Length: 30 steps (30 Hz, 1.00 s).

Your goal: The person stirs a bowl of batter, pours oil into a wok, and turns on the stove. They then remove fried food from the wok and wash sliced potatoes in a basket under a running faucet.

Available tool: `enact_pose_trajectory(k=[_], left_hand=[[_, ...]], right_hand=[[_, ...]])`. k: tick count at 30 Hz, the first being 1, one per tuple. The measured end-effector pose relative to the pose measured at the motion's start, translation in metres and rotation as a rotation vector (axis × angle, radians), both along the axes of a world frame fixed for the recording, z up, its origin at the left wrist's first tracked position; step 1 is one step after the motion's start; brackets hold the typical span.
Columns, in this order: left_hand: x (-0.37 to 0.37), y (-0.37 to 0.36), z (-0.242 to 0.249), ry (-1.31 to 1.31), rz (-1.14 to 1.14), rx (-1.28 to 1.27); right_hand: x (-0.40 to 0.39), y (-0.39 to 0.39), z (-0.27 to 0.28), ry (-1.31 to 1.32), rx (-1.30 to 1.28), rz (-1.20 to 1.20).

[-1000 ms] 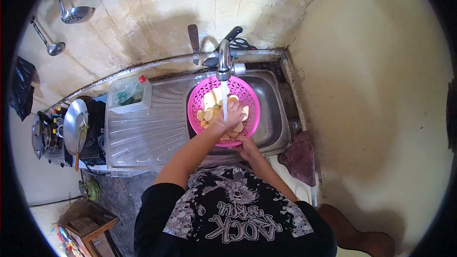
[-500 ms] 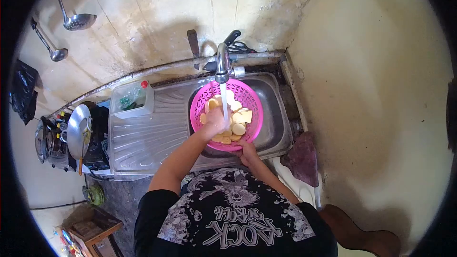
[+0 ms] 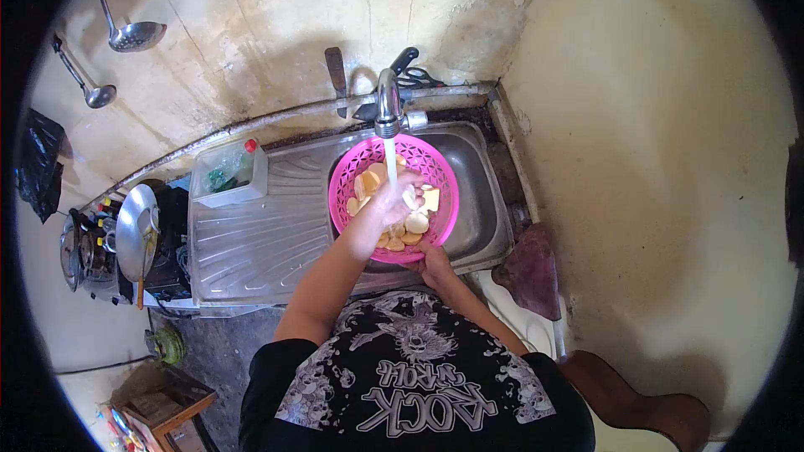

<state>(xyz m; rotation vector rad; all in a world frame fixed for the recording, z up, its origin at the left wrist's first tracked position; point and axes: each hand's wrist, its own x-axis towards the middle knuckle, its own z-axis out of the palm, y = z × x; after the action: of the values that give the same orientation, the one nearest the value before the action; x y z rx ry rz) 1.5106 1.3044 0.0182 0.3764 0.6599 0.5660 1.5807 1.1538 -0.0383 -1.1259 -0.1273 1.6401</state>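
Observation:
A pink plastic colander (image 3: 453, 201) sits in the sink basin under the running tap (image 3: 388, 105). Round, pale yellow slices that look like potato (image 3: 417, 223) lie inside it. My left hand (image 3: 390, 202) is over the slices, its fingers curled round a pale slice, with the water stream falling onto it. At the colander's near edge, my right hand (image 3: 434, 264) grips the rim from the front right; its fingers are partly hidden beneath.
The ribbed steel drainboard (image 3: 260, 238) lies left of the basin, with a white plastic container (image 3: 229, 174) at its back. Farther left is a wok (image 3: 136, 234). Knives and scissors (image 3: 419, 78) stand behind the tap. A dark reddish cloth (image 3: 532, 272) hangs at the right.
My left hand has risen a little from among the slices and turned, so its fingers and a pale slice now show. My right hand stays on the colander rim.

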Motion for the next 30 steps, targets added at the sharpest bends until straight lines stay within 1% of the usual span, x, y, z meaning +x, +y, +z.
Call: enact_pose_trajectory(k=[3, 4, 5, 6, 9, 10, 13, 14, 16, 18, 20, 22, 24, 26, 29, 30], left_hand=[[0.006, -0.016, 0.022, 0.134, 0.059, 0.000], [0.000, -0.011, 0.006, 0.026, -0.007, -0.067], [-0.010, -0.001, -0.021, -0.082, -0.074, -0.135], [-0.017, 0.000, -0.026, -0.188, -0.142, -0.207], [-0.021, -0.003, -0.036, 0.019, -0.038, -0.122], [-0.024, 0.000, -0.035, 0.117, -0.069, -0.067], [-0.006, -0.008, -0.036, 0.422, -0.050, 0.269], [-0.006, -0.016, -0.034, 0.356, 0.027, 0.256], [-0.005, -0.019, -0.034, 0.325, 0.046, 0.240], [-0.007, -0.022, -0.031, 0.273, 0.024, 0.232], [-0.012, -0.027, -0.005, 0.198, -0.037, 0.234], [-0.014, -0.029, -0.001, 0.099, -0.015, 0.206], [-0.015, -0.029, 0.001, 0.118, -0.001, 0.200], [-0.017, -0.026, 0.003, 0.257, 0.005, 0.217], [-0.019, -0.024, -0.029, 0.078, 0.055, 0.336], [-0.020, -0.024, -0.029, 0.025, 0.060, 0.359]], right_hand=[[-0.001, -0.004, -0.003, 0.005, -0.024, -0.009], [0.000, -0.005, -0.002, 0.013, -0.025, -0.004], [0.000, -0.006, -0.001, 0.021, -0.026, -0.001], [-0.002, -0.009, 0.000, 0.002, -0.031, -0.015], [-0.002, -0.011, 0.000, -0.032, -0.034, -0.034], [0.000, -0.012, -0.004, -0.023, -0.032, -0.023], [-0.001, -0.014, -0.012, -0.023, -0.043, -0.040], [-0.001, -0.014, -0.014, -0.028, -0.047, -0.054], [-0.001, -0.015, -0.009, -0.018, -0.032, -0.051], [-0.002, -0.016, -0.003, -0.017, -0.028, -0.055], [-0.003, -0.017, 0.003, -0.026, -0.033, -0.065], [-0.003, -0.017, -0.005, 0.015, -0.006, -0.073], [-0.004, -0.017, -0.007, 0.021, -0.009, -0.071], [-0.005, -0.017, -0.004, -0.006, -0.043, -0.062], [-0.003, -0.017, -0.010, -0.009, -0.014, -0.038], [-0.003, -0.017, -0.009, -0.017, -0.025, -0.038]])
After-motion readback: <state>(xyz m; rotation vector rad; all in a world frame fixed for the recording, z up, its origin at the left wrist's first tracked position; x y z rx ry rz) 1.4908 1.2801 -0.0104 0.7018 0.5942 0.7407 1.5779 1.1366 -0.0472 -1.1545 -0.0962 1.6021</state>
